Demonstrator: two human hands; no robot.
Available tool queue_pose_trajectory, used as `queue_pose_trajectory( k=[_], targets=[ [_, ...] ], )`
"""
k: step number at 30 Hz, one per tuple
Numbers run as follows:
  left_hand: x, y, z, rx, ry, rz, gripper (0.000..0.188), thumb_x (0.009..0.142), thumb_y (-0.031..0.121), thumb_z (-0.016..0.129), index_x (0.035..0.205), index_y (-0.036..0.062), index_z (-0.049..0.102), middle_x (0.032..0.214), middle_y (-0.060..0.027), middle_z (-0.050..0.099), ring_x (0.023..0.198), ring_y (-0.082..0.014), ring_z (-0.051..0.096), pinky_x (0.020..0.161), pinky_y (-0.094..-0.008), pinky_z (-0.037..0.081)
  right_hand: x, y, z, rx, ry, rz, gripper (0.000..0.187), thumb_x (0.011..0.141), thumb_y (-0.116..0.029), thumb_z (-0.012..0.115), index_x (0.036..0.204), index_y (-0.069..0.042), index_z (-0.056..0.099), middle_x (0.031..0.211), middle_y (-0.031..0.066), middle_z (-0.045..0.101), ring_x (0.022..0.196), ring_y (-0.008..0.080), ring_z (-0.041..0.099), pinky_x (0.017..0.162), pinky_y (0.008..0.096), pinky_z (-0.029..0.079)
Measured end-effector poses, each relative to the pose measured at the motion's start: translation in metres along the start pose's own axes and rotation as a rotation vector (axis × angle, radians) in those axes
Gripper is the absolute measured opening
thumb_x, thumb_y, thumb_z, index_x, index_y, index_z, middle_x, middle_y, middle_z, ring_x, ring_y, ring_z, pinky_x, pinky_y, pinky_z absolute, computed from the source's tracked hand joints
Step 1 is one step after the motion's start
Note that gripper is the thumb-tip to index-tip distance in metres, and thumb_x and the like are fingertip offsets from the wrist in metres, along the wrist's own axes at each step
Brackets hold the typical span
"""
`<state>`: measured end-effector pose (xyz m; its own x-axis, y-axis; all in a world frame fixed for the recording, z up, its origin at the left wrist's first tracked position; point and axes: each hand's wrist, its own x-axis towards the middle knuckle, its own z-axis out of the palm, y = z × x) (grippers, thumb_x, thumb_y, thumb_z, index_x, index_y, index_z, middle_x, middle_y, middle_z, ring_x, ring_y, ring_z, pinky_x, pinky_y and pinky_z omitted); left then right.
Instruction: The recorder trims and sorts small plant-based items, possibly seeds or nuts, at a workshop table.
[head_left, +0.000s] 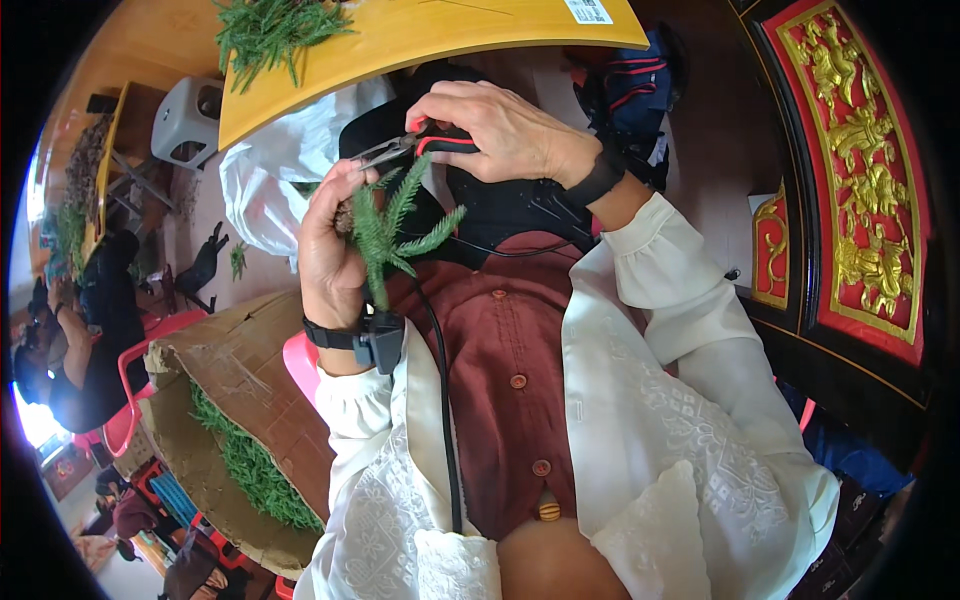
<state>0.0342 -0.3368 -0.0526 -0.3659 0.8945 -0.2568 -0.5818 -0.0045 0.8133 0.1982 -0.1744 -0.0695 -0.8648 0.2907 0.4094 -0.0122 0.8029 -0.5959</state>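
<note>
My right hand (505, 130) is closed around pliers (402, 146) with red and black handles. Their metal jaws point left and meet the fingertips of my left hand (328, 240). Between the thumb and fingers of that hand is a green artificial pine sprig (372, 232), its needled branches spreading to the right and downward. Something small and brown shows beside the sprig against my palm; I cannot make out its kind. What the jaws grip, if anything, is too small to tell.
Ahead stands a yellow table (430, 40) with a heap of green sprigs (275, 35). A white plastic bag (270, 185) hangs below it. At my left is a cardboard box (250, 370) holding green sprigs; a carved red-gold panel (860, 170) rises at right. Other people sit far left.
</note>
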Motion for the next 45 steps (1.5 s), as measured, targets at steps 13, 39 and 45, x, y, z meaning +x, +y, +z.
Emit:
queue_pose_trajectory(
  k=[13,39,45],
  targets=[
    [-0.015,-0.022,0.003,-0.235,-0.230,-0.098,0.020,0.090,0.023,0.050,0.100,0.0063,0.056,0.090,0.0004,0.051,0.074,-0.0117,0.052,0.057,-0.0218,0.042,0.003,0.000,-0.003,-0.057,0.120,-0.212,0.029,0.074,-0.018,0.072,0.097,-0.011,0.057,0.088,0.0088,0.057,0.083,0.0324,0.059,0.071,0.0398,0.047],
    [0.005,-0.010,0.011,0.124,0.129,0.207,0.008,0.085,0.004,0.061,0.091,-0.0008,0.064,0.088,-0.0072,0.068,0.077,-0.0100,0.062,0.072,-0.0197,0.046,-0.003,-0.007,0.004,0.007,0.003,0.109,0.021,0.080,-0.018,0.065,0.093,-0.004,0.058,0.082,0.0167,0.060,0.076,0.0367,0.057,0.068,0.0396,0.046],
    [0.004,-0.013,0.014,0.314,0.176,0.282,0.009,0.085,0.005,0.062,0.090,-0.0019,0.065,0.084,-0.0049,0.067,0.077,-0.0075,0.058,0.071,-0.0189,0.044,-0.001,-0.011,-0.003,-0.037,-0.021,0.170,0.021,0.079,-0.019,0.066,0.090,-0.002,0.061,0.074,0.0172,0.060,0.072,0.0370,0.056,0.066,0.0402,0.045]
  ],
)
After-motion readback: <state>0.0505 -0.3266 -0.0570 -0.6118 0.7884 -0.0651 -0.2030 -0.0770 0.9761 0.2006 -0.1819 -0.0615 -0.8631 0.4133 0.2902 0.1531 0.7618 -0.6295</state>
